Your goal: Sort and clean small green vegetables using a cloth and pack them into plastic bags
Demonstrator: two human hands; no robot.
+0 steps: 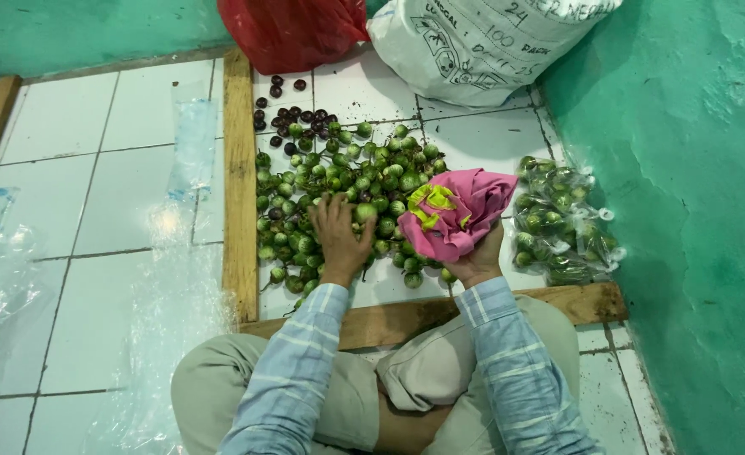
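Floor, wood-framed corner: left hand [339,236] spread flat on green fruit pile [339,181], sorting; right hand [477,257] clamped under pink cloth [456,211]; bagged fruit [562,223] at wall edge.

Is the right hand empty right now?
No, the right hand grips a bunched pink cloth over the pile of green round fruits, while the left hand rests on them.

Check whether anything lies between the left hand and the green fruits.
Nothing visible does: the left hand already rests on the green fruits. The right hand holds a pink cloth beside it.
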